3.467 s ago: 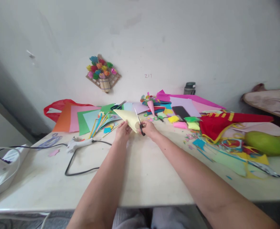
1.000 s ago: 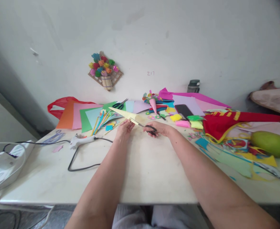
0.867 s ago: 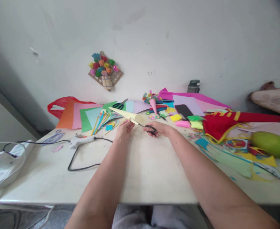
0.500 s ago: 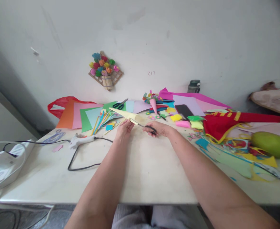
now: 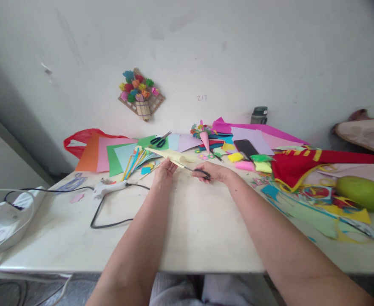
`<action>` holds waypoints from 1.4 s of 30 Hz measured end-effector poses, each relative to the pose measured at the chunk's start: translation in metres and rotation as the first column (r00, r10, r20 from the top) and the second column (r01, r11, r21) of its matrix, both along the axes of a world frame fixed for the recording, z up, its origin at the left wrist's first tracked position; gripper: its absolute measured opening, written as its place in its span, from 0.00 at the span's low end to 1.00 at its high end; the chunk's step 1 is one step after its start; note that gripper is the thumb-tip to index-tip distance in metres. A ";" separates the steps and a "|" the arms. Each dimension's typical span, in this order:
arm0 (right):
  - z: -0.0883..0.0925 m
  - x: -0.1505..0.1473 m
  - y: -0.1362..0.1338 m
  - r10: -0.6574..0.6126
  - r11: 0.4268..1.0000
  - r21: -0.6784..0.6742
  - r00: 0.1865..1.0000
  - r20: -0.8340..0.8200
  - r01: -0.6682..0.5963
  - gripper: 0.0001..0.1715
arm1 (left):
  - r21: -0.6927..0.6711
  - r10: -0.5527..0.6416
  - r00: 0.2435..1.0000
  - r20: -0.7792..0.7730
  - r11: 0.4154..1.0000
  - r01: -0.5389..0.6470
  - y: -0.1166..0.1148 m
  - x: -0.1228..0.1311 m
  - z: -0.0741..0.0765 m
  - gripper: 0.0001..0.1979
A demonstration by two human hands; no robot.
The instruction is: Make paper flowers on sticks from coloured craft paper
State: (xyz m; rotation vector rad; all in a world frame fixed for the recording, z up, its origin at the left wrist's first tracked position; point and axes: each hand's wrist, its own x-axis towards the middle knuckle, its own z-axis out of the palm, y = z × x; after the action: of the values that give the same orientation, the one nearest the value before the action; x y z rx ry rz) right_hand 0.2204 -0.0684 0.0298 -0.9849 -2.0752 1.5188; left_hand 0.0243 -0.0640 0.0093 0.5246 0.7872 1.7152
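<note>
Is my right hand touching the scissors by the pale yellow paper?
Touching. The head view shows your right hand closed on the scissors, fingers gripping them.

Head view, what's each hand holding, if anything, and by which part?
Right hand: scissors, by the black handles. Left hand: pale yellow paper, by its near edge.

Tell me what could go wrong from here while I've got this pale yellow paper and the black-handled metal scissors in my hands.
Your left hand holds the pale yellow paper close to the black-handled metal scissors in your right hand, so a slip might nick a fingertip.

The black cable of the white glue gun runs out of sight at your left forearm; shifting that arm could drag the glue gun.
</note>
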 end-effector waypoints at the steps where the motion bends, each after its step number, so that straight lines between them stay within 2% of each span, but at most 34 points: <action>1: 0.000 0.000 0.000 0.007 1.000 0.003 1.000 -0.006 -0.007 0.18 | -0.004 -0.001 1.000 -0.006 1.000 0.001 0.000 -0.001 0.000 0.03; 10: 0.005 -0.001 -0.005 -0.010 1.000 0.000 1.000 0.009 0.010 0.16 | -0.017 0.004 1.000 -0.008 1.000 -0.005 0.002 -0.003 -0.002 0.02; 22: -0.001 0.003 0.002 -0.017 0.998 0.061 1.000 0.013 0.017 0.16 | -0.037 0.008 1.000 -0.001 0.999 -0.008 0.001 -0.002 -0.002 0.01; 30: 0.000 0.003 0.000 -0.028 1.000 -0.011 0.999 0.017 0.028 0.15 | -0.057 0.029 1.000 0.007 0.998 -0.028 0.002 -0.003 0.000 0.02; 34: 0.002 0.001 -0.003 -0.047 0.999 -0.021 0.999 0.011 0.047 0.17 | -0.037 0.021 1.000 -0.007 0.999 -0.021 0.002 -0.001 -0.002 0.01; 42: 0.003 -0.001 -0.004 -0.053 0.998 -0.028 0.999 -0.007 0.053 0.15 | -0.016 0.000 1.000 -0.016 1.000 -0.001 0.002 0.001 -0.005 0.02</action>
State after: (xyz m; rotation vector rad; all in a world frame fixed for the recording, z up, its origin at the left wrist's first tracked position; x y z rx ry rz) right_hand 0.2193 -0.0723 0.0328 -1.0339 -2.0122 1.5260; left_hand 0.0254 -0.0618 0.0047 0.5283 0.8116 1.7058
